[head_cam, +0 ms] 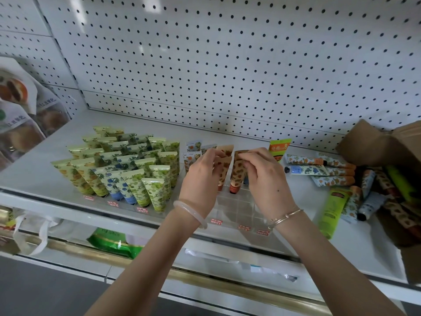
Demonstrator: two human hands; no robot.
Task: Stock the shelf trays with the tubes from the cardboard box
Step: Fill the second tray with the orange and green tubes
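Nearest, the left grip [202, 176] pinches one brown spotted tube [224, 169] and the right grip [265, 179] pinches a second brown tube [237, 176]. Both tubes stand cap-down in a clear gridded tray [237, 208] on the white shelf [45, 174]. At 3 o'clock a cardboard box [373, 142] spills loose tubes [319, 169]. At 9 o'clock stand packed glossy green tubes [136, 169].

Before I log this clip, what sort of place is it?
Most likely a shop aisle: a white pegboard back panel, red price labels along the shelf edge, and rows of tubes standing in clear trays. The left hand and right hand each pinch a spotted tube.
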